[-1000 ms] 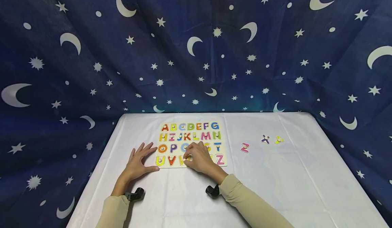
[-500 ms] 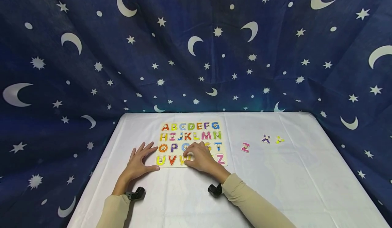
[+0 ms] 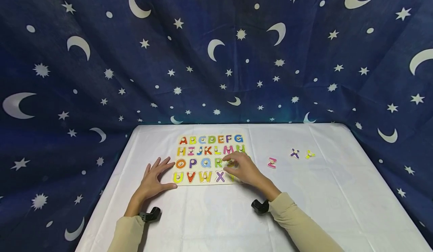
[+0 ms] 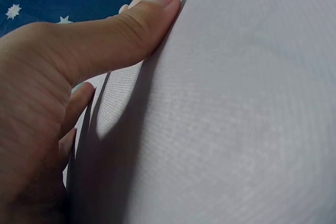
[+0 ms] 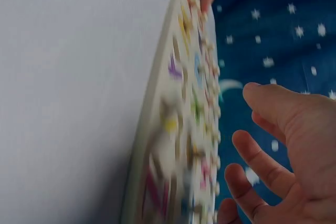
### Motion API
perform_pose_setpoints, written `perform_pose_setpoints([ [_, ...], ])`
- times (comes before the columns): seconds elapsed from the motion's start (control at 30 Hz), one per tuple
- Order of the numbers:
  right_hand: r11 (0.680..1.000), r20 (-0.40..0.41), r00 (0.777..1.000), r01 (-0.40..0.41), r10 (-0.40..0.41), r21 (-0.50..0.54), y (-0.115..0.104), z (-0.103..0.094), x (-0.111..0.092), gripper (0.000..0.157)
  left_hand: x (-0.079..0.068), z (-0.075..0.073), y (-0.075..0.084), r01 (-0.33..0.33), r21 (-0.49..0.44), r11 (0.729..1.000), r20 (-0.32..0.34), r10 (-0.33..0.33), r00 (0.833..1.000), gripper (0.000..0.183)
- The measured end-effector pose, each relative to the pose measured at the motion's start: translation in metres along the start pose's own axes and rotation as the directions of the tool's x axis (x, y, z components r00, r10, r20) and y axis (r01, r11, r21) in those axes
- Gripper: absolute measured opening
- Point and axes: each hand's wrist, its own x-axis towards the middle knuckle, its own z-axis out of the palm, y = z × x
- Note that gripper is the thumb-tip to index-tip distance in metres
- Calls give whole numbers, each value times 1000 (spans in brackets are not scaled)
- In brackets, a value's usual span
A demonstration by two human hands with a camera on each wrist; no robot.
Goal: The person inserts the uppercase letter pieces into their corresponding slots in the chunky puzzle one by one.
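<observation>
A wooden alphabet puzzle board [image 3: 212, 170] lies on the white cloth, most of its letters set in place with small knobs. The yellow W piece [image 3: 205, 176] sits in the bottom row beside a bare printed purple X [image 3: 220, 176]. My left hand [image 3: 152, 182] has its fingers spread, with thumb and fingertips at the board's left edge. Over the right part of the board is my right hand [image 3: 248, 171], fingers loosely bent and holding nothing; in the right wrist view, the same hand [image 5: 289, 156] is above the knobs. It hides part of the lower right letters.
Three loose letter pieces lie right of the board: a pink Z [image 3: 272, 163], a purple X [image 3: 295, 154] and a yellow Y [image 3: 310, 154]. Behind the table [image 3: 331, 192] hangs a dark blue curtain [image 3: 216, 75] with moons and stars.
My right hand has let go of the W piece, which stays in the bottom row, and has moved right across the board. The left hand has kept its place.
</observation>
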Motion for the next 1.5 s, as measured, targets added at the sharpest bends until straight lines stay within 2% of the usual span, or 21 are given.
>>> perform_pose_setpoints([
  [0.33,992,-165,982,-105,93,-66,43,-48,-23,29,1,-2,1,-4,5,1000,1,4,1000,90],
  [0.6,983,-216,968,-149,124,-103,67,-76,-39,28,0,0,0,15,-1,1000,7,-15,1000,90],
  [0.7,981,-251,961,-147,113,-123,79,-87,-42,28,0,0,0,13,-4,1000,1,-13,1000,90],
  [0.87,974,-344,937,-124,53,-187,104,-109,-48,26,1,0,0,6,0,1000,0,-6,1000,90],
  [1.0,942,-374,921,-215,108,-257,118,-126,-56,25,1,-1,0,3,1,1000,4,-3,1000,90],
  [1.1,906,-359,912,-312,200,-287,122,-137,-64,27,0,-1,1,-2,-1,1000,-1,2,1000,90],
  [1.2,878,-333,904,-370,267,-304,125,-145,-70,30,0,-1,1,-4,1,1000,-4,4,1000,90],
  [1.33,848,-322,893,-418,315,-326,132,-149,-77,29,0,-1,0,2,6,1000,4,-2,1000,91],
  [1.5,842,-343,882,-433,323,-322,137,-150,-82,24,0,0,1,2,-1,1000,5,-2,1000,91],
])
